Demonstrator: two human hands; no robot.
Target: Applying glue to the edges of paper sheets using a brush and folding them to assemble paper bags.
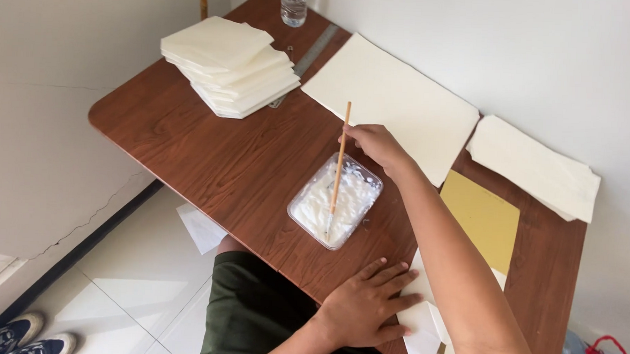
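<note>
We log the right hand [375, 143] pinching the upper part of a thin wooden brush [339, 169], fingers pressed together around the handle; its lower end sits in the white paste of a clear plastic tray [301, 199]. The tray stands near the front edge of the wooden table [211, 159]. The left hand [363, 306] lies flat, fingers spread, on a white sheet [422, 317] at the table's front edge.

Risks, as we judge them: the tray is light and close to the edge, so a sideways push from the brush could slide or tip it. A loaded brush lifted across could drip on the yellow sheet [482, 219] or the large cream sheet [391, 103].

Not resolved: the bristles are buried in paste; the right forearm covers part of the white sheet; a bottle [294, 5] is cut off at the top; a metal ruler [312, 55] is half under 1 stack of cream sheets [228, 66].
</note>
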